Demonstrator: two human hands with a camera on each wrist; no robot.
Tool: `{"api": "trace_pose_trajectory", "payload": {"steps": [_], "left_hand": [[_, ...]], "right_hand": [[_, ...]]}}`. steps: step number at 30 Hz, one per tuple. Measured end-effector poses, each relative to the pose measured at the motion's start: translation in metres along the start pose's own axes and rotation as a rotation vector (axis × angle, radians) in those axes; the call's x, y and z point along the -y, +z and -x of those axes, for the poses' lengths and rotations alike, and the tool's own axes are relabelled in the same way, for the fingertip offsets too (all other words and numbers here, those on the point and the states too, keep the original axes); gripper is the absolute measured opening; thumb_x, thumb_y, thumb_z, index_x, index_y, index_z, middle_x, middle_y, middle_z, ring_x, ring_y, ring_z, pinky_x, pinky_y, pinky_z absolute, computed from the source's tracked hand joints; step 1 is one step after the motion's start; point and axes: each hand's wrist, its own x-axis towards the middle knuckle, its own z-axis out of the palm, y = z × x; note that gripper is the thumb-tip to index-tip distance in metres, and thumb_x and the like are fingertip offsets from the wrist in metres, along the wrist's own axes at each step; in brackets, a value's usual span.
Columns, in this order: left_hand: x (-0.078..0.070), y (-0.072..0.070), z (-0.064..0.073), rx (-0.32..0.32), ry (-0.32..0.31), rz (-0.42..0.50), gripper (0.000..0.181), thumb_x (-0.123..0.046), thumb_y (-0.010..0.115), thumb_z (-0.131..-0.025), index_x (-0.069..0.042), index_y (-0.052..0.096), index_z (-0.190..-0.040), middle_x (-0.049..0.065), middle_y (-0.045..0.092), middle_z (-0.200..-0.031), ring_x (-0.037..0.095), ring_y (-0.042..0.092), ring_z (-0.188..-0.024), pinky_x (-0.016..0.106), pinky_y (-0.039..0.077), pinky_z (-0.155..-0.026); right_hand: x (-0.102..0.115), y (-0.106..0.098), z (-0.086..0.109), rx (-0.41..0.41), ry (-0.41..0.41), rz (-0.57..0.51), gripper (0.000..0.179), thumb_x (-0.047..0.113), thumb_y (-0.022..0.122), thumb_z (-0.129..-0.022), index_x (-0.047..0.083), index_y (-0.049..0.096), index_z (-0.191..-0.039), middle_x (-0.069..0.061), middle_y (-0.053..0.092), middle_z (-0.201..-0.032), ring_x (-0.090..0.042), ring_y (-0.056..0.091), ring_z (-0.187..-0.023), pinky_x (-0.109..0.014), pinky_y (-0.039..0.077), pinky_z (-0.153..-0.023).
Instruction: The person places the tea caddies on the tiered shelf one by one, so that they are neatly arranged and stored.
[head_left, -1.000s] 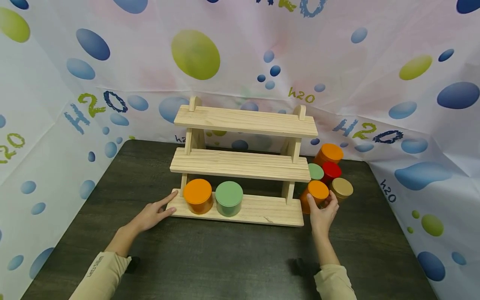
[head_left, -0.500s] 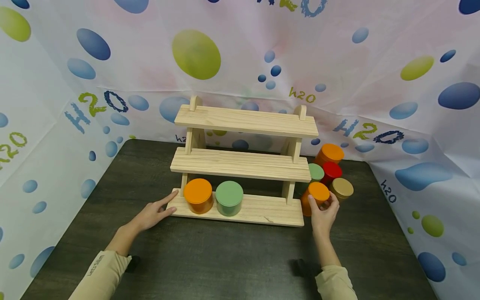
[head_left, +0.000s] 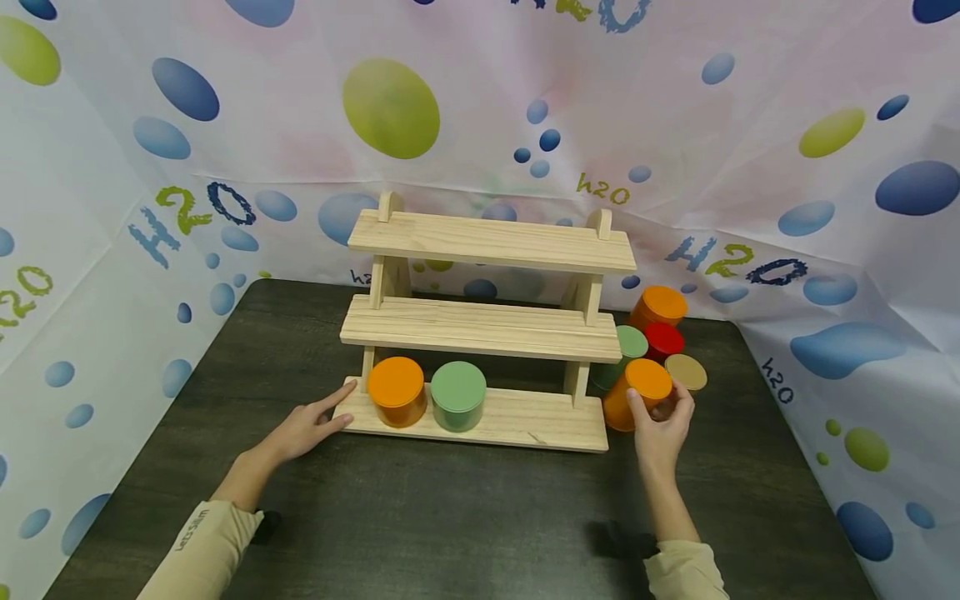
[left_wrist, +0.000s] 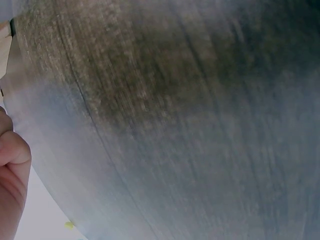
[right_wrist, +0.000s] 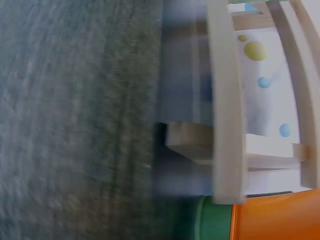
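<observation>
In the head view, a three-tier wooden display shelf [head_left: 480,326] stands on the dark table. My left hand [head_left: 303,429] touches the left end of its bottom board, index finger and thumb extended and spread. An orange canister [head_left: 396,390] and a green canister [head_left: 458,397] stand side by side on that board. Beyond the board's right end, my right hand [head_left: 663,435] grips another orange canister [head_left: 628,406], its thumb on the near side and fingers round the right; the canister leans slightly. The right wrist view shows this orange canister [right_wrist: 280,215] overlapping a green one.
Behind the gripped canister are a green canister [head_left: 632,342], a red canister [head_left: 664,340], a tan canister [head_left: 686,374] and an orange canister [head_left: 658,307]. A patterned white sheet [head_left: 480,100] closes off the back and sides of the dark table [head_left: 450,517].
My right hand has shifted slightly right with the orange canister, which now leans and covers more of the tan one. The left hand and the shelf stay where they were.
</observation>
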Motion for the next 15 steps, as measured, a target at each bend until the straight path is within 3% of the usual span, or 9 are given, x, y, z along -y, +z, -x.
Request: {"api": "trace_pose_trajectory", "payload": {"steps": [7, 15], "left_hand": [[0.000, 0.000, 0.000, 0.004, 0.006, 0.006, 0.066, -0.043, 0.048, -0.093, -0.016, 0.022, -0.147, -0.004, 0.034, -0.050, 0.010, 0.027, -0.045, 0.026, 0.028, -0.049], [0.000, 0.000, 0.000, -0.002, 0.004, 0.003, 0.065, -0.042, 0.049, -0.093, -0.015, 0.023, -0.146, -0.004, 0.034, -0.050, 0.010, 0.026, -0.044, 0.026, 0.029, -0.049]], "right_hand": [[0.039, -0.002, 0.004, -0.005, -0.090, -0.033, 0.047, -0.001, 0.064, -0.080, -0.005, 0.042, -0.122, 0.010, 0.041, -0.105, -0.007, 0.041, -0.090, -0.024, 0.031, -0.075], [0.053, -0.001, -0.005, 0.027, -0.147, -0.050, 0.052, 0.002, 0.065, -0.080, -0.004, 0.042, -0.125, 0.011, 0.044, -0.105, -0.008, 0.042, -0.089, -0.023, 0.033, -0.074]]}}
